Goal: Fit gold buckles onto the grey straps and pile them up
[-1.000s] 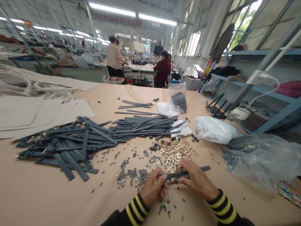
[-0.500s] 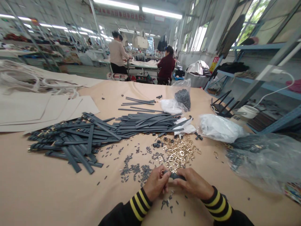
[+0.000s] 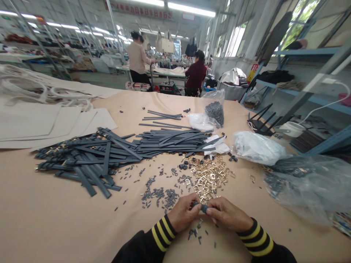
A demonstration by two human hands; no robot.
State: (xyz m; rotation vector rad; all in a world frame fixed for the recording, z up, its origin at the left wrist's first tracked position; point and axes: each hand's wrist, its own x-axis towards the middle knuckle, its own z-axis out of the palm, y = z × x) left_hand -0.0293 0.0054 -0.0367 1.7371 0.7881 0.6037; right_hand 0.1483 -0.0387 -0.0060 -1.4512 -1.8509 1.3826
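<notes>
My left hand (image 3: 184, 212) and my right hand (image 3: 229, 213) meet at the front of the table, both closed on a dark grey strap (image 3: 204, 208). Only a short piece of it shows between the fingertips, so I cannot tell whether a buckle is on it. Just beyond my fingers lies a heap of gold buckles (image 3: 211, 179). Small dark grey pieces (image 3: 171, 197) are scattered left of the heap, and a few loose ones (image 3: 194, 232) lie below my hands. Behind the buckles is a stack of dark grey straps (image 3: 172, 141).
At left, straps with gold buckles (image 3: 90, 160) are piled near beige panels (image 3: 30, 118). A clear bag of dark parts (image 3: 215, 111) stands at the back. White packing (image 3: 257, 148) and a large plastic bag (image 3: 309, 186) lie at right. Two people work at a farther table.
My right thumb and fingers have shifted on the strap, and less of it shows between my hands. The whole view has moved slightly. The piles look the same.
</notes>
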